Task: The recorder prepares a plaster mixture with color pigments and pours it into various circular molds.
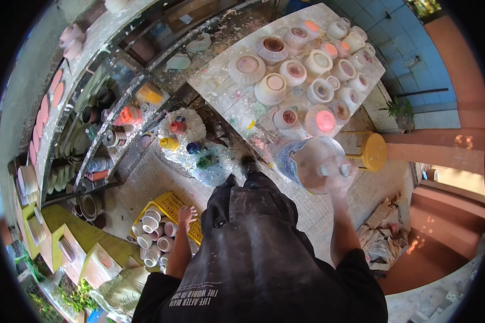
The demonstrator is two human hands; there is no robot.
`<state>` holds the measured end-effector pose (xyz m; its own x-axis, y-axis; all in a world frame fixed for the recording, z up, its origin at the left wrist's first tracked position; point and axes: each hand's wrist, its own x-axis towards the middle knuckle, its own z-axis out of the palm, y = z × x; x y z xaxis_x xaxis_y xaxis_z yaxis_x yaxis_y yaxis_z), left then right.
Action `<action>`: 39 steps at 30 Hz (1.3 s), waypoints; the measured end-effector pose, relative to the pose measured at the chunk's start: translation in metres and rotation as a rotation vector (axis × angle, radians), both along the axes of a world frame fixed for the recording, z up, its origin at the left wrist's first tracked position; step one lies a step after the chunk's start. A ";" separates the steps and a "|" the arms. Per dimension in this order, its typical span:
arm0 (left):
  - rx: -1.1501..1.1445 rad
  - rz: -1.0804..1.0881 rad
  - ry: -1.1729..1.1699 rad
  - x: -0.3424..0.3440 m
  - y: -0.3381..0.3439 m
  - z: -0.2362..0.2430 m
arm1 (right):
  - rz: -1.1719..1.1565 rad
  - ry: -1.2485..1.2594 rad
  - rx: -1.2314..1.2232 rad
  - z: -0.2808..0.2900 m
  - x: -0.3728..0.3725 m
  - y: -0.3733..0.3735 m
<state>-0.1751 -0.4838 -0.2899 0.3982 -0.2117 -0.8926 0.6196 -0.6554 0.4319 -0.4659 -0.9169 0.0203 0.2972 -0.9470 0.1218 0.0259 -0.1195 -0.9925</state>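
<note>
Whitish and motion-blurred, a small piece (325,170) appears to be in the right hand (338,180), over the bucket (290,163); I cannot tell how far its fingers close. It looks light and stiff, perhaps chalky and easily chipped, so best held round its sides. The left hand (187,215) is loosely spread, seemingly bare, by the crate (172,202). Bucket rim, table (226,81) and stool (374,152) hem in the right hand.
</note>
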 end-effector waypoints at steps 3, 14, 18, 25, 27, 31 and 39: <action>-0.051 -0.021 0.047 0.002 -0.015 0.000 | -0.089 0.924 -1.059 0.006 -0.011 -0.043; -0.047 -0.360 -0.807 0.003 -0.089 -0.079 | 0.090 0.842 -1.028 0.008 -0.020 0.001; -0.020 -0.350 -0.889 0.016 -0.131 -0.112 | -0.239 1.290 -1.309 0.003 -0.017 -0.030; -0.040 -0.178 -1.045 0.004 -0.172 -0.162 | -0.008 -0.095 -0.093 -0.004 0.030 0.003; -0.080 -0.116 -1.023 0.010 -0.171 -0.166 | 0.209 -0.186 -0.021 0.004 0.011 0.013; -0.127 -0.080 -1.048 0.011 -0.178 -0.144 | 0.102 0.224 -0.163 0.008 -0.016 0.017; -0.408 -0.360 -0.882 -0.007 -0.176 0.036 | -0.143 0.515 -0.567 -0.045 -0.010 -0.017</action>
